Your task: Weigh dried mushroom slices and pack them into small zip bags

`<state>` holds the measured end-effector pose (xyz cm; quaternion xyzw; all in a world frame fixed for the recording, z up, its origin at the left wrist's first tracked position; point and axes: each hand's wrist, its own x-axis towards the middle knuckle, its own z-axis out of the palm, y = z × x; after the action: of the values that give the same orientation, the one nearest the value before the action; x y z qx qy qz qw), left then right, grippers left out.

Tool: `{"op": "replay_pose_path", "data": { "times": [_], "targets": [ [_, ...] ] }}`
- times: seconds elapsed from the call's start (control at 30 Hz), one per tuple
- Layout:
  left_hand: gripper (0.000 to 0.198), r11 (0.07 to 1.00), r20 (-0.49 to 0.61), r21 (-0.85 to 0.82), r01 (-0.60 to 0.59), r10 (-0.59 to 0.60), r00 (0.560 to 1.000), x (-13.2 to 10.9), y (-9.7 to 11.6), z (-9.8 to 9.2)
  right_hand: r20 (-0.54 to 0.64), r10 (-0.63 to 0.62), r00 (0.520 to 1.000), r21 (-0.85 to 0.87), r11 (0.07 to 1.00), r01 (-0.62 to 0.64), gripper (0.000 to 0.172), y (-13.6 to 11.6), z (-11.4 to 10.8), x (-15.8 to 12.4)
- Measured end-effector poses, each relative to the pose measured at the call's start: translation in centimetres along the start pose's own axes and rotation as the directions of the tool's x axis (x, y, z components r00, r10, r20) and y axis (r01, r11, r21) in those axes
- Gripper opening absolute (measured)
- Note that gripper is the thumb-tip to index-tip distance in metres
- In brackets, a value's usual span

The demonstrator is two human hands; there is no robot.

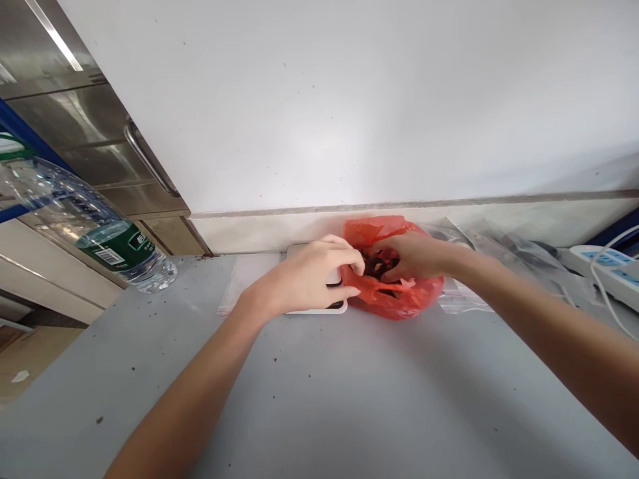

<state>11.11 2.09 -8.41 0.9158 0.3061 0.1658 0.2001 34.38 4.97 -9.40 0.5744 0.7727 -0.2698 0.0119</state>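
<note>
A red plastic bag (394, 303) stands at the back of the grey table with its mouth open upward and dark things (377, 266) inside. At the bag's left rim is my left hand (319, 274), fingers curled and thumb against the red plastic, holding the edge. My right hand (414, 256) reaches into the mouth from the right, its fingers bent together around the dark contents; what they pinch is too small to make out. Beneath my left hand lies a flat white object (341, 309) with rounded corners and a dark part, mostly covered.
Clear plastic bags (519, 256) lie right of the red bag, beside a white device (612, 273) with blue panels and a cable. A water bottle (117, 246) stands at the left. A white wall (319, 100) rises behind the grey table (319, 399), which carries small dark specks.
</note>
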Motion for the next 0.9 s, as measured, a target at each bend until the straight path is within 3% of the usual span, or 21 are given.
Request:
{"op": "replay_pose_path", "data": {
  "times": [0.07,0.13,0.2,0.37,0.47,0.77,0.9],
  "targets": [
    [0.01,1.0,-0.001,0.017,0.013,-0.013,1.0,-0.3,0.1,-0.6,-0.015,0.006,1.0,-0.089,0.996,-0.007,0.051,-0.3,0.5,0.0],
    [0.014,0.999,0.023,0.023,0.022,-0.023,0.999,-0.5,0.2,-0.8,-0.015,0.039,0.999,-0.145,0.989,-0.041,0.063,-0.9,1.2,-0.1],
    [0.018,0.999,0.051,0.023,0.022,-0.024,0.998,-0.6,0.3,-0.9,-0.016,0.039,0.999,-0.126,0.991,-0.04,0.055,-1.4,1.8,-0.1],
    [0.014,0.997,0.082,0.053,0.051,-0.055,0.995,-0.6,0.5,-1.0,-0.016,0.002,1.0,0.021,1.0,-0.001,0.012,-1.4,2.0,-0.2],
    [0.013,0.995,0.085,0.063,0.08,-0.085,0.993,-0.7,0.3,-1.4,-0.011,0.049,0.999,0.114,0.992,-0.048,0.02,-1.0,1.6,-0.3],
    [0.02,0.985,0.076,0.045,0.168,-0.171,0.982,-1.2,-0.2,-2.2,0.009,0.124,0.992,0.069,0.99,-0.125,0.018,-0.8,0.9,-0.5],
    [0.025,0.981,0.066,0.081,0.178,-0.183,0.981,-1.4,-0.5,-2.9,-0.08,0.152,0.985,0.115,0.983,-0.143,0.013,-1.0,-0.8,-0.9]
  ]
}}
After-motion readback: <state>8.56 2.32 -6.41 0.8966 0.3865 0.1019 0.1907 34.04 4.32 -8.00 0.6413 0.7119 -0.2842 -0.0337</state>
